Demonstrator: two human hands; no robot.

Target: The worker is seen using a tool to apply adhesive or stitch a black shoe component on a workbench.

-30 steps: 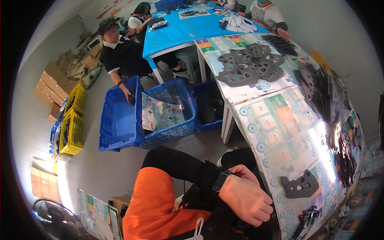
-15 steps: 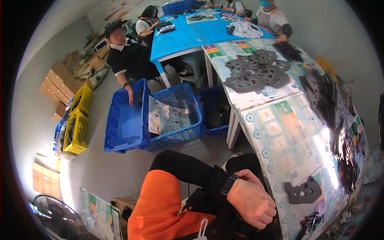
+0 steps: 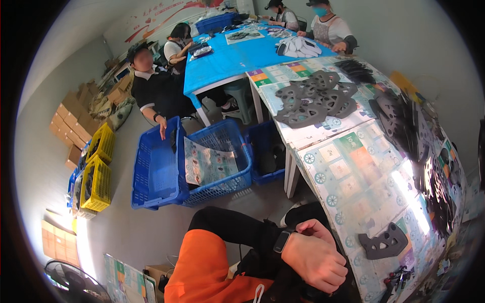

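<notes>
Crossed close together at the lower middle are my two hands, in front of my body. On my left arm are an orange sleeve, a black under-sleeve and a dark watch (image 3: 282, 241). My left hand (image 3: 316, 260) is closed, knuckles outward, its fingertips hidden underneath. Behind its wrist my right hand (image 3: 317, 230) shows only in part, with bent fingers. Whether either holds anything is hidden. To their right, on the patterned tabletop (image 3: 348, 202), lies one dark grey foam pad (image 3: 384, 241) with cut-out holes. Nearer than the pad is a small dark hand tool (image 3: 396, 283).
Several grey foam pads (image 3: 316, 98) are piled farther along the table, with dark strips (image 3: 404, 126) along its right side. Blue crates (image 3: 217, 187) stand on the floor. A seated person's hand (image 3: 160, 126) hangs over one. Other people sit around a blue-covered table (image 3: 222, 65).
The head view has shifted a little, so the tables and crates appear lower and slightly left. My hands keep nearly the same pose. The person at the far right has raised a hand from the table.
</notes>
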